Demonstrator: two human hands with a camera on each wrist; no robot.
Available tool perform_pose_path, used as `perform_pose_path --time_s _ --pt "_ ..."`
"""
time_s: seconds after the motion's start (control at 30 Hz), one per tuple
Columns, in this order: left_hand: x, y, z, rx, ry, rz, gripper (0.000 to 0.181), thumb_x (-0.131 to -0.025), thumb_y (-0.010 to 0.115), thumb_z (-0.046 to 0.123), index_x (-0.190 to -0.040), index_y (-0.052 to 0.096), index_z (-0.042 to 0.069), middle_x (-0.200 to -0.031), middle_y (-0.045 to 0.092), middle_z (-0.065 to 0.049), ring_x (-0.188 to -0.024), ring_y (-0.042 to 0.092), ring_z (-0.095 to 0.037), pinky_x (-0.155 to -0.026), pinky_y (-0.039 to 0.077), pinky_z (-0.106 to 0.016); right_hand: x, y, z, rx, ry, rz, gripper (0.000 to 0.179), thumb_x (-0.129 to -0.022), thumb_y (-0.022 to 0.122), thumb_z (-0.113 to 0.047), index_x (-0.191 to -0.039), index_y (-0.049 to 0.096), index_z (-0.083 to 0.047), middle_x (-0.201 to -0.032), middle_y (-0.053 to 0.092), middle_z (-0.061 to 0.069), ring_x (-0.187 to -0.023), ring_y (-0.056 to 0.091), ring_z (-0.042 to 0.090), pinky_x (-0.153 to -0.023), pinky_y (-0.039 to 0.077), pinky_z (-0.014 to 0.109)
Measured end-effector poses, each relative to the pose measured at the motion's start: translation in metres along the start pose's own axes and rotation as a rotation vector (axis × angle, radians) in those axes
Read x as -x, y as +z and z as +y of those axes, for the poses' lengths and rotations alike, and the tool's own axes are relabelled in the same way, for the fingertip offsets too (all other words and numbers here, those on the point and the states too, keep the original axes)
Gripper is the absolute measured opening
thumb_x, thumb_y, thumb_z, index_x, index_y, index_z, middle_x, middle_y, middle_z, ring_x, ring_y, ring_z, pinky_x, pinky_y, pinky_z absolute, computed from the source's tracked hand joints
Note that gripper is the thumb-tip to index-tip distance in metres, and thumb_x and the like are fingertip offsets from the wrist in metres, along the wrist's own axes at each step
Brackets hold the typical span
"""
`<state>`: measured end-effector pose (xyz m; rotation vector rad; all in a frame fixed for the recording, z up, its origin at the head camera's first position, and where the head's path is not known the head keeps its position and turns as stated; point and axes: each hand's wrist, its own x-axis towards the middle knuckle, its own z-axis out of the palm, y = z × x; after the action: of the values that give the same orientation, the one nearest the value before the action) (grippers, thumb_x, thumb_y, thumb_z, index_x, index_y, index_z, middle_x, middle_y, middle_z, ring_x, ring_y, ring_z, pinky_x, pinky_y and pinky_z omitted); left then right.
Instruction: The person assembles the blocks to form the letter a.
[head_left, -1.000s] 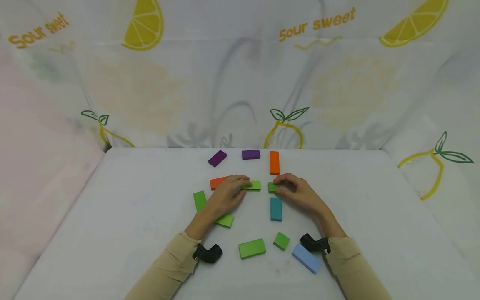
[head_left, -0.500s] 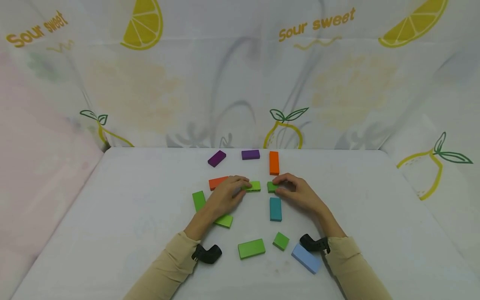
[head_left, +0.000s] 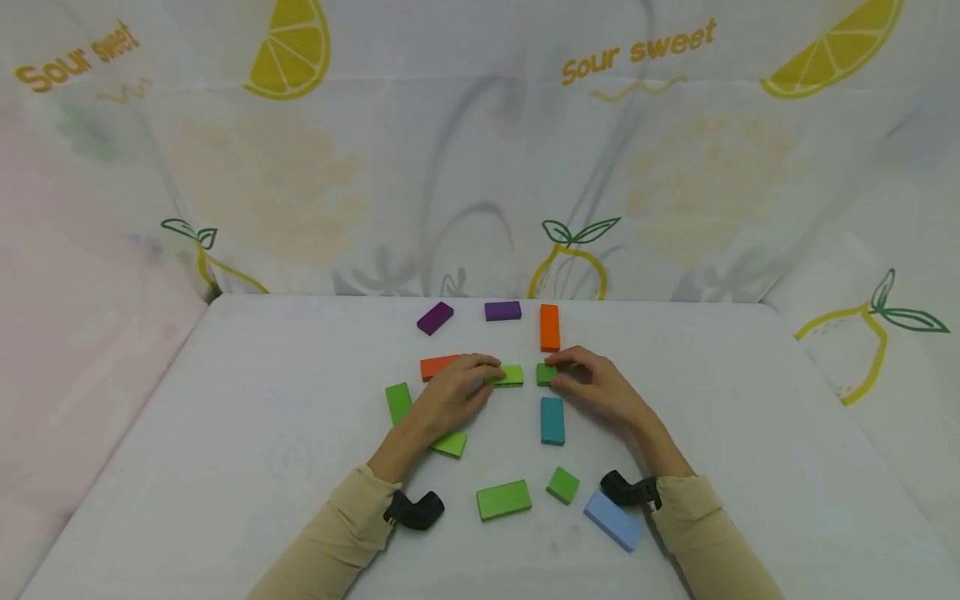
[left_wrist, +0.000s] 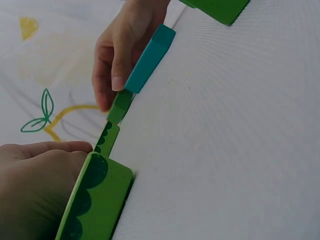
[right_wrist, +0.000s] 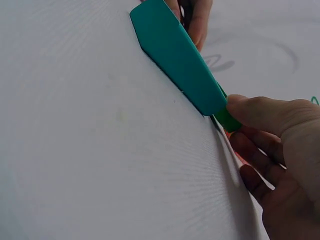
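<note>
Near the middle of the table, my left hand (head_left: 453,390) pinches the left end of a light green block (head_left: 512,377). That block shows dark green scallops in the left wrist view. Across a small gap, my right hand (head_left: 600,385) pinches a small green block (head_left: 545,375) between thumb and fingers. In the right wrist view the thumb lies against this green block (right_wrist: 228,121), partly hidden by a teal block (right_wrist: 175,55). The teal block (head_left: 552,421) lies just nearer than the small green one. An orange block (head_left: 550,327) lies beyond it.
Two purple blocks, one tilted (head_left: 435,318) and one straight (head_left: 502,311), lie at the back. A red-orange block (head_left: 438,367) and a green block (head_left: 399,403) are partly behind the left hand. Nearer lie a green block (head_left: 503,500), a green cube (head_left: 562,485) and a blue block (head_left: 612,520).
Both hands stay at their blocks and hardly move. The head view has shifted very slightly.
</note>
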<state>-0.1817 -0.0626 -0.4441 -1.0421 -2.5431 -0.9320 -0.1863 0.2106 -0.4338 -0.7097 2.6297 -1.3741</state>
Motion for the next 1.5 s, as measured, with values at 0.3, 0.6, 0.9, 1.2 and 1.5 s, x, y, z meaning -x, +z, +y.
perform_pose_path --time_s 0.3,0.6,0.9,1.2,1.5 --pt "0.0 0.001 0.001 -0.005 0.0 -0.004 0.023 -0.088 0.064 0.006 -0.109 0.07 0.011 -0.117 0.065 -0.003 -0.11 0.06 -0.017 -0.095 0.049 -0.03 -0.004 -0.001 -0.004 0.061 -0.017 -0.021 0.032 -0.089 0.066 -0.018 -0.12 0.062 -0.014 -0.118 0.063 0.003 -0.106 0.056 0.016 -0.097 0.044 0.028" --pt "0.0 0.001 0.001 -0.012 -0.001 -0.014 0.023 -0.088 0.064 0.007 -0.11 0.07 0.012 -0.118 0.064 -0.002 -0.11 0.06 -0.017 -0.096 0.048 -0.029 -0.008 0.001 -0.003 0.065 -0.042 -0.033 0.031 -0.089 0.065 -0.017 -0.12 0.062 -0.013 -0.117 0.063 0.002 -0.104 0.055 0.015 -0.097 0.043 0.027" --pt "0.0 0.001 0.001 0.0 0.001 -0.008 0.023 -0.088 0.064 0.006 -0.109 0.07 0.012 -0.118 0.064 -0.002 -0.11 0.06 -0.017 -0.095 0.049 -0.03 -0.009 0.004 -0.005 0.057 -0.029 -0.05 0.031 -0.09 0.065 -0.018 -0.12 0.061 -0.014 -0.117 0.062 0.002 -0.106 0.056 0.016 -0.098 0.043 0.031" --pt "0.0 0.001 0.0 -0.013 0.005 -0.004 0.022 -0.088 0.065 0.007 -0.109 0.07 0.012 -0.117 0.065 -0.001 -0.108 0.06 -0.016 -0.093 0.05 -0.028 -0.011 0.006 -0.006 0.053 -0.023 -0.054 0.031 -0.09 0.065 -0.019 -0.12 0.061 -0.014 -0.117 0.062 0.002 -0.105 0.055 0.016 -0.098 0.043 0.035" --pt "0.001 -0.001 0.0 -0.003 0.007 -0.006 0.023 -0.088 0.065 0.008 -0.11 0.07 0.013 -0.118 0.065 -0.002 -0.107 0.061 -0.016 -0.091 0.051 -0.029 -0.011 0.008 -0.004 0.044 -0.002 -0.071 0.031 -0.09 0.065 -0.021 -0.12 0.061 -0.016 -0.118 0.061 0.002 -0.106 0.053 0.017 -0.1 0.04 0.04"
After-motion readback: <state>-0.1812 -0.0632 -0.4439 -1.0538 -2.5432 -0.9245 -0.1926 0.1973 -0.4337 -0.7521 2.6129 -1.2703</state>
